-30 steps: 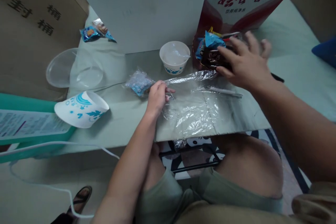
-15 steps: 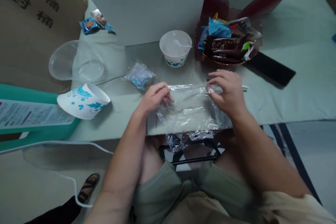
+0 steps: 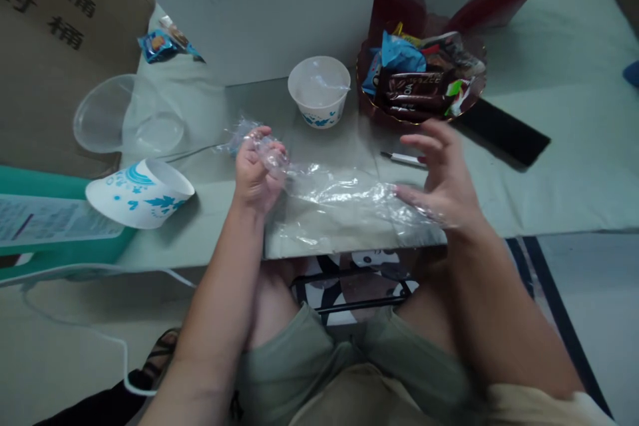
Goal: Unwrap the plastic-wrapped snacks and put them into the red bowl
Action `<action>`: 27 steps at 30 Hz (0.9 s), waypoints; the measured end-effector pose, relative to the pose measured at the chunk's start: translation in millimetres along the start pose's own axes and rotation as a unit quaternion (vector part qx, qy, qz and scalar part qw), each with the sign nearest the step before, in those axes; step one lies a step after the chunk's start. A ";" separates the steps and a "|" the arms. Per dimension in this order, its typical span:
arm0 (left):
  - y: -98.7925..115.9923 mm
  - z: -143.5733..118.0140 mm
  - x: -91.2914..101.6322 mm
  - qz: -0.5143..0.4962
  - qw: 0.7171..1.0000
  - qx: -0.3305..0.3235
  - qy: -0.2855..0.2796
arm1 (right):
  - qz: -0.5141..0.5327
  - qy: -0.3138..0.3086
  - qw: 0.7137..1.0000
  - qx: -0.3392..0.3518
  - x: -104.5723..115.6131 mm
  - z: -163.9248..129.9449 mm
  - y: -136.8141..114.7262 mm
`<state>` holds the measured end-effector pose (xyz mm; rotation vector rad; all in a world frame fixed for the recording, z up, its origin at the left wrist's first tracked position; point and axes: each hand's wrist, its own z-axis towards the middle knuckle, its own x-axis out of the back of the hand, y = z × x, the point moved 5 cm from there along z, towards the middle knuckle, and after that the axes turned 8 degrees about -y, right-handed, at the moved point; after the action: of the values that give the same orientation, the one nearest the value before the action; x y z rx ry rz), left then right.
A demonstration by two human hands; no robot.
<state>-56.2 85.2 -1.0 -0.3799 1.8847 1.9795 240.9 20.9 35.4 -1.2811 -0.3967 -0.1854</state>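
Film (image 3: 334, 194) shifted, spanning left hand (image 3: 257, 176) to right hand (image 3: 446, 183).

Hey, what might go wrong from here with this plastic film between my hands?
The clear plastic film could slip from your right hand, whose fingers are spread rather than closed around it. It might also crumple or tangle, since it looks bunched at your left hand. And the pen lies close to your right fingers, so it could get nudged.

Two cups (image 3: 137, 193) (image 3: 319, 96) at nine and twelve o'clock, one snack bowl (image 3: 370, 102) at one-thirty, one phone (image 3: 506, 133) and one pen (image 3: 403, 159) at two-thirty, one plastic bag (image 3: 344, 193).
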 end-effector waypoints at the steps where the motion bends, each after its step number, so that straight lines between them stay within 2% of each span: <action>1: -0.2 0.7 -3.2 -0.021 1.000 0.009 -0.004 | -0.001 -0.020 1.000 -0.015 -3.5 1.7 6.2; 3: -3.1 -0.7 -11.1 -0.038 0.997 0.059 -0.035 | 0.014 -0.035 0.998 -0.054 -8.8 5.4 16.4; 4: -6.5 -2.8 -14.9 -0.025 0.993 0.101 -0.060 | 0.029 -0.019 0.997 -0.071 -9.1 7.0 19.4; 6: -16.4 -9.1 -18.6 0.051 0.973 0.197 -0.109 | 0.068 0.047 0.992 -0.094 -5.3 8.6 21.4; 8: -24.0 -13.3 -14.6 0.154 0.948 0.251 -0.119 | 0.096 0.105 0.984 -0.110 -0.2 7.7 21.5; 10: -23.9 -12.2 -7.3 0.216 0.945 0.231 -0.081 | 0.109 0.110 0.977 -0.147 1.2 5.9 24.1; 12: -17.0 -9.3 -1.6 0.220 0.961 0.167 -0.027 | 0.116 0.061 0.972 -0.193 -2.3 4.2 28.1; 14: -8.7 -8.3 0.9 0.200 0.974 0.110 0.002 | 0.111 0.008 0.972 -0.207 -6.3 3.6 28.8; 16: -4.9 -9.7 0.0 0.200 0.974 0.104 -0.022 | 0.093 0.014 0.979 -0.178 -4.5 4.6 25.7; 18: -5.9 -12.5 -0.2 0.227 0.963 0.133 -0.062 | 0.073 0.064 0.985 -0.141 1.9 5.3 23.4; 20: -6.5 -14.0 4.0 0.243 0.957 0.140 -0.068 | 0.038 0.078 0.987 -0.135 5.4 5.2 25.9; 24: 1.6 -10.5 14.4 0.204 0.977 0.054 -0.043 | -0.011 -0.002 0.984 -0.178 0.9 4.2 39.9; 25: 3.5 -9.5 15.5 0.198 0.978 0.039 -0.050 | 0.010 0.007 0.983 -0.185 1.1 4.0 42.9; 27: 6.8 -8.4 17.4 0.190 0.980 0.028 -0.058 | 0.075 0.069 0.977 -0.189 4.4 4.3 47.4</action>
<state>-75.3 78.2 -3.2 0.1233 2.0492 2.1214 260.8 38.7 -4.2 -1.6561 -0.1466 -0.2264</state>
